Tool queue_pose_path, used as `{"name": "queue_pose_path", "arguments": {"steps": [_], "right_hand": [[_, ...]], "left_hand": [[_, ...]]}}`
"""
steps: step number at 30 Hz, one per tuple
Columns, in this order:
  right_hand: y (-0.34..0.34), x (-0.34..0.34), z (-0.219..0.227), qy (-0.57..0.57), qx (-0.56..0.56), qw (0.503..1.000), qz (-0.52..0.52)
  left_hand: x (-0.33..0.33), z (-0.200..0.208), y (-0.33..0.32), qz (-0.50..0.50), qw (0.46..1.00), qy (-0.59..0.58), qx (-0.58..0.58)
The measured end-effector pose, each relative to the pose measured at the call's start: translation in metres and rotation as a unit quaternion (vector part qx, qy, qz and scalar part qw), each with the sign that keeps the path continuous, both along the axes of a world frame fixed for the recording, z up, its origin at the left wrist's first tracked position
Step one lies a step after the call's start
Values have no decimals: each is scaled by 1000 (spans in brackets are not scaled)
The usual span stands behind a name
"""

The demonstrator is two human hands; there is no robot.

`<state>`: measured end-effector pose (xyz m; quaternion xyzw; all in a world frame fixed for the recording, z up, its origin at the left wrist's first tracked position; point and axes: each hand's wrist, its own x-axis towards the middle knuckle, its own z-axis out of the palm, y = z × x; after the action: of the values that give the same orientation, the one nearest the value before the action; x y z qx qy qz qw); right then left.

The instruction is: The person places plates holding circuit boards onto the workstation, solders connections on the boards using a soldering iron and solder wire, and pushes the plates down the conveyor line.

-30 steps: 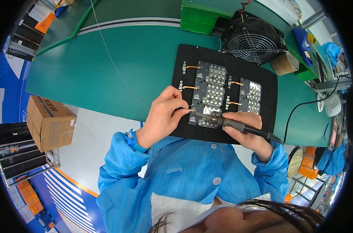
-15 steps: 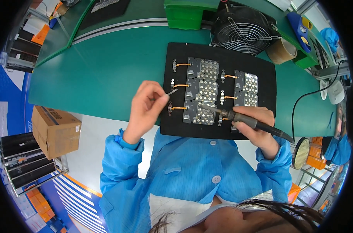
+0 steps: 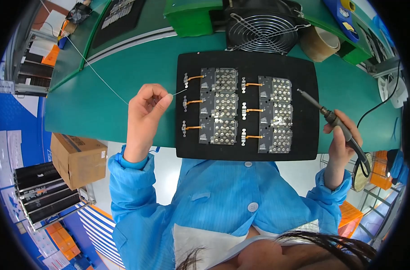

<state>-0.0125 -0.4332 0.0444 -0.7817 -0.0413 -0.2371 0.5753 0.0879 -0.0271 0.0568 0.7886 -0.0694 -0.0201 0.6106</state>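
Observation:
My left hand point(image 3: 146, 108) pinches a thin solder wire point(image 3: 179, 92) between thumb and fingertips. Its free end points right, over the left edge of a black mat point(image 3: 304, 139). In my right hand point(image 3: 342, 137) is a soldering iron point(image 3: 333, 118), its tip aimed up and left, near the mat's right side and apart from the boards. Two columns of dark circuit boards lie on the mat, a left column point(image 3: 218, 105) and a right column point(image 3: 275, 114). Each board carries round silver contacts and an orange lead to a small metal connector point(image 3: 185, 103) at its left.
Behind the mat stands a black fan with a wire grille point(image 3: 263, 33), beside a roll of brown tape point(image 3: 320, 43) and a green bin point(image 3: 187, 18). A black cable point(image 3: 380, 105) curves at the right. A cardboard box point(image 3: 79, 159) sits below the green table's left edge.
The soldering iron has moved right, away from the boards, with my right hand. My left hand has shifted left and slightly up with the wire. The whole view has swung a little.

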Motion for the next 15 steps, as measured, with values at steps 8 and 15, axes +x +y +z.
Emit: {"name": "queue_pose_path", "arguments": {"steps": [8, 15], "right_hand": [[-34, 30, 8, -81, 21, 990, -111], [-56, 82, 3, -76, -90, 984, -134]], "left_hand": [[7, 30, -65, -123, 990, 59, -39], [15, 33, -117, -234, 971, 51, -22]]}}
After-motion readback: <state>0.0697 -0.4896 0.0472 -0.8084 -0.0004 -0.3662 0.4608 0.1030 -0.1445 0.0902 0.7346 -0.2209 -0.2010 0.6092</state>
